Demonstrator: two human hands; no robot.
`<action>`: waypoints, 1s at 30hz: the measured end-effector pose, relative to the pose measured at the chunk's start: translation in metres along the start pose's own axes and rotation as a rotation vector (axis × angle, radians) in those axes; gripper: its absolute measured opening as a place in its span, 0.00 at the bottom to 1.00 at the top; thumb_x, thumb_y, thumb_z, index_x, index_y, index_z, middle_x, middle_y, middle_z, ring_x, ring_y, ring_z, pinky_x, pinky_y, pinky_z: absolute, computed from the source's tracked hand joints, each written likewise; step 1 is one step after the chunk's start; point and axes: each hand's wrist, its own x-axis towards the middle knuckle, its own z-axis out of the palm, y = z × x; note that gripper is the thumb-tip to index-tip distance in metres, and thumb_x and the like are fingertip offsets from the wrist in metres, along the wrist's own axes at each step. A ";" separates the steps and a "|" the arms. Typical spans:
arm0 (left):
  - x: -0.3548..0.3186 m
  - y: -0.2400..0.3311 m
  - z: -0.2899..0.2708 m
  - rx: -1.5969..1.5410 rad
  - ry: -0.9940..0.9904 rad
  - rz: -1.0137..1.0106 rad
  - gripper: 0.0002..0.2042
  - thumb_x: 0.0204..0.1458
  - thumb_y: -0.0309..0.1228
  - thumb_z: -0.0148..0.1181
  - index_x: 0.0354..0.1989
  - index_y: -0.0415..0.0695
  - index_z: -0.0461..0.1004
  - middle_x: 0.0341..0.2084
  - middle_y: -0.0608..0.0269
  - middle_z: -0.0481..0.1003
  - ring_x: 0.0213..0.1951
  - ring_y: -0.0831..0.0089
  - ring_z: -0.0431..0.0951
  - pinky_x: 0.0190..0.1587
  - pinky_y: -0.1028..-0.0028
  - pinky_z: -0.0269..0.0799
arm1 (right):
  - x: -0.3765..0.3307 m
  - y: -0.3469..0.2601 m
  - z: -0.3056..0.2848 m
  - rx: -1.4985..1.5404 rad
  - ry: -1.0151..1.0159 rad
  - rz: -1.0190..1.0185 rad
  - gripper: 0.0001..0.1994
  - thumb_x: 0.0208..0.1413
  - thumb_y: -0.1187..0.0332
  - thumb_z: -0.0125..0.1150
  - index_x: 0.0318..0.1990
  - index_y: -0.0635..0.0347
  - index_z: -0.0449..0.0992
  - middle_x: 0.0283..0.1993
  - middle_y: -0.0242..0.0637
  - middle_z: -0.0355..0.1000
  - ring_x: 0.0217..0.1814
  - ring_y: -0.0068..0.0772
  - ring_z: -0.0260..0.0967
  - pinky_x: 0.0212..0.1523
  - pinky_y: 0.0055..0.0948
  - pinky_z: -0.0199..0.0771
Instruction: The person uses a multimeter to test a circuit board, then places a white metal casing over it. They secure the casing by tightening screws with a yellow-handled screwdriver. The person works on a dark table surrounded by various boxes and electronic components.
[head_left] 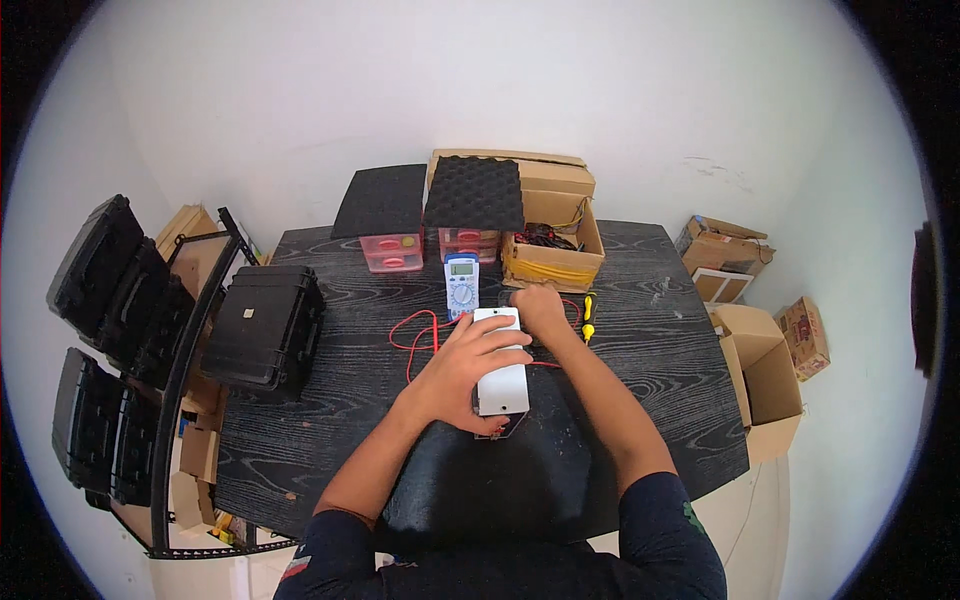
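Observation:
My left hand [462, 366] grips a white, flat rectangular case [503, 390], its fingers spread across the top and the thumb at the near end. Small red and dark parts show at that near end, beside the thumb. At the far right corner of the case, my right hand [541, 308] is closed with its fingers curled down; whatever they hold is hidden. Just beyond the case lies a blue and white multimeter [462, 290] with a dial and a small screen. A red test lead [435, 331] loops over the table to its left.
Right of my right hand lies a yellow and black tool [589, 320]. Drawer boxes [392, 255] with black foam on top and an open carton [552, 272] of cables stand at the back. A black hard case [262, 330] sits at left; cartons [768, 385] stand beyond the table's right edge.

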 end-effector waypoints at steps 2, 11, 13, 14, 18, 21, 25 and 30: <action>0.000 0.000 0.000 -0.005 0.003 0.004 0.41 0.28 0.44 0.77 0.60 0.49 0.79 0.66 0.57 0.75 0.74 0.45 0.65 0.71 0.38 0.57 | -0.001 0.002 0.000 0.027 -0.002 0.022 0.07 0.57 0.69 0.64 0.37 0.53 0.89 0.37 0.48 0.86 0.43 0.49 0.86 0.46 0.48 0.85; -0.004 -0.006 0.003 -0.055 0.017 -0.001 0.41 0.29 0.46 0.80 0.61 0.52 0.79 0.67 0.59 0.75 0.74 0.47 0.65 0.72 0.34 0.53 | -0.052 -0.005 -0.096 1.266 0.287 0.133 0.02 0.64 0.73 0.69 0.40 0.60 0.85 0.34 0.33 0.83 0.36 0.20 0.79 0.39 0.26 0.79; -0.003 -0.005 0.002 -0.047 0.010 -0.013 0.42 0.29 0.47 0.81 0.61 0.52 0.79 0.66 0.59 0.75 0.74 0.47 0.65 0.72 0.35 0.53 | -0.085 -0.014 -0.136 1.541 0.263 0.111 0.03 0.66 0.71 0.71 0.43 0.60 0.85 0.34 0.25 0.81 0.35 0.12 0.74 0.38 0.22 0.76; -0.004 -0.006 0.003 -0.055 0.015 -0.017 0.42 0.29 0.47 0.81 0.61 0.52 0.79 0.66 0.59 0.75 0.74 0.47 0.65 0.71 0.35 0.53 | -0.100 -0.021 -0.145 1.585 0.227 0.027 0.03 0.66 0.72 0.71 0.43 0.60 0.85 0.34 0.24 0.80 0.35 0.11 0.72 0.37 0.21 0.74; -0.002 -0.008 0.003 -0.068 0.009 -0.008 0.42 0.29 0.48 0.83 0.61 0.53 0.79 0.66 0.58 0.75 0.74 0.47 0.65 0.71 0.37 0.54 | -0.153 -0.042 -0.165 1.476 -0.048 -0.173 0.04 0.64 0.76 0.72 0.44 0.61 0.85 0.37 0.24 0.80 0.36 0.12 0.71 0.37 0.20 0.72; -0.001 -0.007 -0.002 -0.063 -0.001 -0.010 0.42 0.29 0.48 0.84 0.61 0.53 0.79 0.67 0.57 0.75 0.74 0.46 0.65 0.70 0.39 0.56 | -0.161 -0.056 -0.169 1.423 -0.104 -0.196 0.05 0.63 0.76 0.73 0.44 0.59 0.85 0.34 0.24 0.79 0.32 0.13 0.70 0.33 0.21 0.69; -0.002 -0.009 -0.001 -0.072 -0.003 -0.001 0.48 0.24 0.49 0.86 0.63 0.49 0.78 0.70 0.48 0.70 0.74 0.41 0.62 0.74 0.41 0.56 | -0.162 -0.061 -0.178 1.326 -0.081 -0.230 0.06 0.61 0.76 0.73 0.44 0.58 0.85 0.32 0.28 0.79 0.29 0.16 0.70 0.30 0.23 0.69; -0.004 0.004 -0.013 -0.031 -0.020 -0.213 0.67 0.15 0.49 0.91 0.75 0.48 0.64 0.79 0.38 0.48 0.77 0.36 0.53 0.76 0.41 0.53 | -0.164 -0.065 -0.193 1.151 0.069 -0.349 0.08 0.59 0.77 0.72 0.46 0.60 0.84 0.42 0.37 0.82 0.35 0.32 0.80 0.35 0.30 0.78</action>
